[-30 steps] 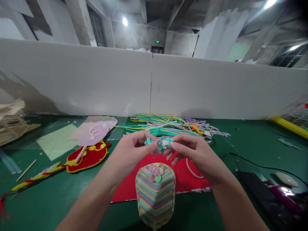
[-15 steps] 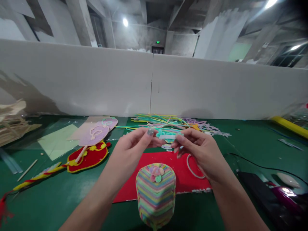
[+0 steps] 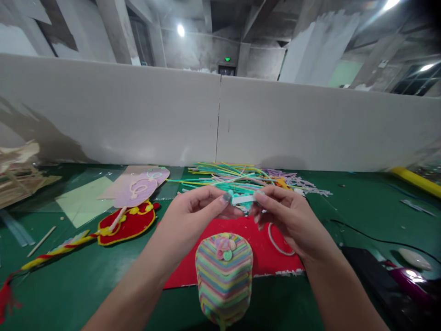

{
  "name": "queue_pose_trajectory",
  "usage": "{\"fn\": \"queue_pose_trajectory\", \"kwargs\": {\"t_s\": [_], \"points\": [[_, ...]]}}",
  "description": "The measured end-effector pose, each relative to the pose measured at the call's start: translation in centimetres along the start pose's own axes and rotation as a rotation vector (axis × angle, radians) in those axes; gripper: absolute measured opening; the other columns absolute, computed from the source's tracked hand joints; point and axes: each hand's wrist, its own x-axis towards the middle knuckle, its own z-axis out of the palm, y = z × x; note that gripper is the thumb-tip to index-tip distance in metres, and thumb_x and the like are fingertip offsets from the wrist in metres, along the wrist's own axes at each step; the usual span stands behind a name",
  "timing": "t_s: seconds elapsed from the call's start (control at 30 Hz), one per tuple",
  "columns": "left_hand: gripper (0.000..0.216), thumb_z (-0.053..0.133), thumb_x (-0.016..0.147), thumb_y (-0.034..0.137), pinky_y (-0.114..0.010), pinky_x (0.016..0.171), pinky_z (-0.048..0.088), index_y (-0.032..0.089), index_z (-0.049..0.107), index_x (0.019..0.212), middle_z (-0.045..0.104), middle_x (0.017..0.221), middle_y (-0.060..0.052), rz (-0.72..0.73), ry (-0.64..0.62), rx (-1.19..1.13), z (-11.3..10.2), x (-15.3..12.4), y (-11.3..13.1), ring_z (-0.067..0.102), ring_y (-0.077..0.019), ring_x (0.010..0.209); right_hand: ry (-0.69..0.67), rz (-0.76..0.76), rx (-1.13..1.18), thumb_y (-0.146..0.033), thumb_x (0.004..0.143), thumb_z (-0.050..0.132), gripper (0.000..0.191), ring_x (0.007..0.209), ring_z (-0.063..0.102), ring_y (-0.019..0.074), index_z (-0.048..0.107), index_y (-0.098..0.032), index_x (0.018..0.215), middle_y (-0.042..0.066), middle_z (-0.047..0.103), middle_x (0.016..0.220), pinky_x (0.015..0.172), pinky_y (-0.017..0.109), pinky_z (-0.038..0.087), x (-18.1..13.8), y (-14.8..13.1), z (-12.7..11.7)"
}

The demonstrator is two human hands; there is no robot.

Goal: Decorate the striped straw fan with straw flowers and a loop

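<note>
Your left hand [image 3: 198, 212] and right hand [image 3: 285, 211] are raised over the far part of the red sheet [image 3: 265, 248], a gap between their fingertips. The one turquoise fuzzy piece [image 3: 231, 195], with one white strip [image 3: 242, 199] across its near face, lies in that gap. Your left thumb and fingers pinch its left end; your right thumb and index finger pinch the right end of the strip. The remaining right fingers curl below. Three fan-shaped pieces are in view. One striped fan [image 3: 223, 282] is nearest to you, below and between your wrists, overlapping the near edge of the red sheet in view; it bears one cluster of small rolled ornaments [image 3: 224, 247], partly merged and not reliably countable. One red fan [image 3: 128, 224] with yellow trim and one purple fan [image 3: 139, 189] lie to the left of your left hand, the purple overlapping the red. One pale loop [image 3: 278, 241] lies on the red sheet, near your right wrist. Two paper sheets lie at the left: one pale green [image 3: 82, 202], one pale pink [image 3: 115, 184]. Beyond your hands lies one heap of pipe cleaners [image 3: 223, 172], too tangled to count.
</note>
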Motion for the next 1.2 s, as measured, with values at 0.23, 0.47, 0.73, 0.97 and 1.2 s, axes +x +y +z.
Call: {"fn": "queue_pose_trajectory", "kwargs": {"t_s": [0.23,0.47,0.73,0.97,1.2], "points": [[0.018,0.056,0.08,0.035,-0.027,0.074,0.051,0.018,0.063,0.078,0.071,0.075,-0.002,0.002,-0.025,-0.033,-0.05,0.06,-0.7,0.065,-0.0154,0.076,0.022,0.029,0.01,-0.032,0.073,0.066,0.017,0.048,0.057,0.0075,0.06,-0.016,0.071,0.0,0.063,0.059,0.044,0.016,0.048,0.02,-0.05,-0.12],[0.015,0.058,0.079,0.034,-0.019,0.071,0.05,0.02,0.062,0.075,0.069,0.071,0.002,0.015,-0.057,-0.032,-0.17,0.15,-0.79,0.064,-0.0108,0.074,-0.004,0.029,0.016,-0.031,0.074,0.066,0.015,0.05,0.058,0.0072,0.061,-0.017,0.072,-0.001,0.064,0.06,0.047,0.016,0.048,-0.09,-0.03,-0.04],[0.018,0.054,0.081,0.035,-0.022,0.072,0.05,0.019,0.061,0.077,0.07,0.076,-0.002,0.031,-0.034,0.056,-0.26,0.05,-0.62,0.064,-0.0133,0.076,-0.012,0.032,-0.023,-0.033,0.075,0.064,0.017,0.05,0.058,0.0077,0.06,-0.017,0.072,0.0,0.064,0.061,0.048,0.018,0.049,-0.07,-0.07,-0.03],[0.022,0.054,0.079,0.039,-0.024,0.07,0.05,0.018,0.059,0.073,0.069,0.074,-0.002,0.061,-0.014,0.159,0.09,-0.02,-0.1,0.064,-0.0149,0.075,0.005,0.014,-0.059,-0.033,0.075,0.065,0.017,0.052,0.059,0.0082,0.06,-0.017,0.074,0.0,0.064,0.064,0.05,0.018,0.051,0.01,0.06,0.06],[0.021,0.054,0.08,0.039,-0.021,0.066,0.049,0.019,0.058,0.074,0.068,0.072,0.0,0.107,0.039,0.25,-0.13,0.23,-0.54,0.063,-0.013,0.07,0.003,-0.022,-0.087,-0.032,0.074,0.065,0.015,0.053,0.06,0.0093,0.062,-0.018,0.074,0.0,0.066,0.064,0.051,0.021,0.052,-0.29,-0.21,0.37]]}}
